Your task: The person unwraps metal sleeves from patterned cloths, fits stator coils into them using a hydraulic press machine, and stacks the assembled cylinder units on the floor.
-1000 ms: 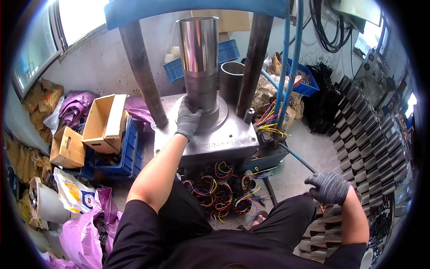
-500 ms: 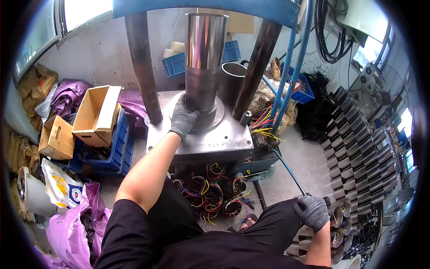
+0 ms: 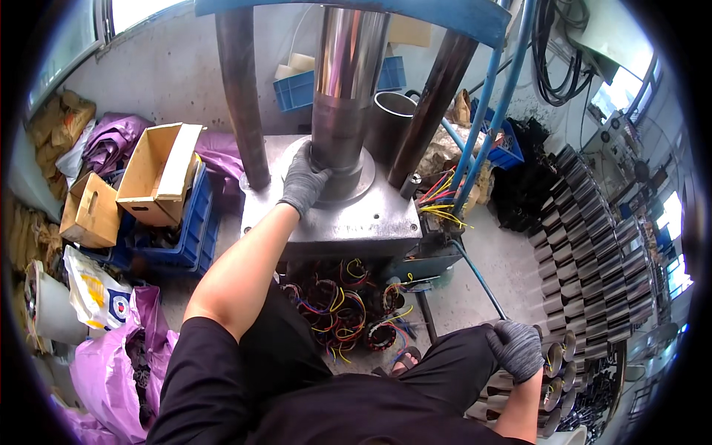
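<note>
My left hand (image 3: 305, 182), in a grey knit glove, is closed around the left side of a dark metal cylinder (image 3: 340, 141), low down near its round base (image 3: 360, 191). Its thumb lies across the front. Above the dark part, a polished shiny section (image 3: 350, 59) rises in front of the blue crossbeam and out of the top of the view. My right hand (image 3: 515, 350), gloved alike, is closed over the lower end of a blue lever (image 3: 480, 278) beside my right knee. Its fingertips are hidden underneath.
Dark posts (image 3: 241, 104) flank the steel press table (image 3: 348, 226). Wound stators with coloured wires (image 3: 341, 304) lie beneath it. Cartons (image 3: 156, 167) sit on blue crates (image 3: 196, 237) at left, with purple sacks (image 3: 111, 371) nearer. Stacked metal sleeves (image 3: 593, 259) fill the right.
The whole view has shifted slightly, so the press sits a little higher in the picture. Both hands keep their holds on the cylinder and the lever.
</note>
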`<state>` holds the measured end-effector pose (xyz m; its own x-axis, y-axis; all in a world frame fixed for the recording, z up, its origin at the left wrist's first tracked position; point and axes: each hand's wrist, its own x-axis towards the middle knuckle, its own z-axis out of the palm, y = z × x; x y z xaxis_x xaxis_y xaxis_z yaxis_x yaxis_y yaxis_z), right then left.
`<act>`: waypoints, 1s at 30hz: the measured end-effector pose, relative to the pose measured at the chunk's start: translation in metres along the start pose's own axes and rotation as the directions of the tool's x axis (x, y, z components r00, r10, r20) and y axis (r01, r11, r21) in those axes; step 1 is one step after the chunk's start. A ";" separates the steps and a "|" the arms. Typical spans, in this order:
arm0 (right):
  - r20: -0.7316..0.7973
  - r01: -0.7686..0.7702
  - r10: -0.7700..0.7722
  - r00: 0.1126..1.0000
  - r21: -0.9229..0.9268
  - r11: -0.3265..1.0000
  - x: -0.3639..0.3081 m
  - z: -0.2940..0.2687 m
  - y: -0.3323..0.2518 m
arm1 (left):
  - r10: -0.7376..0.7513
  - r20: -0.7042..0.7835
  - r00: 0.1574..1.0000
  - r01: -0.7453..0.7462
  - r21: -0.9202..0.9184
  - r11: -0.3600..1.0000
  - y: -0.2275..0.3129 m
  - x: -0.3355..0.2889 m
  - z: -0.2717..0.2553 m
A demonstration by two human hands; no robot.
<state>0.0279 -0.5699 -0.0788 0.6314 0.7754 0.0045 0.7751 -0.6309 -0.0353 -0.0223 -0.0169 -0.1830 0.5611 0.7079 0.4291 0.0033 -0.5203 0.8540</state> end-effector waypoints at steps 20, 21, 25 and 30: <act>-0.632 0.233 -0.167 0.757 0.022 0.972 0.093 -0.056 0.016 | -0.007 -0.034 0.999 0.012 0.126 0.992 -0.018 0.004 -0.006; -0.741 0.327 -0.278 0.611 -0.084 0.941 0.118 -0.075 0.010 | -0.015 -0.022 1.000 0.017 0.098 0.995 -0.023 0.004 -0.005; -0.761 0.214 -0.270 0.590 -0.175 0.961 0.177 -0.116 0.026 | -0.003 -0.021 1.000 0.005 0.113 0.994 -0.025 0.005 0.005; -0.645 0.215 -0.175 0.744 -0.016 0.976 0.164 -0.111 0.010 | -0.013 -0.030 0.999 0.016 0.100 0.995 -0.029 0.004 0.003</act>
<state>0.1423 -0.4519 0.0328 0.3501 0.6705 0.6541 0.8932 -0.4494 -0.0174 -0.0176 -0.0004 -0.2073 0.5358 0.7289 0.4263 0.0952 -0.5538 0.8272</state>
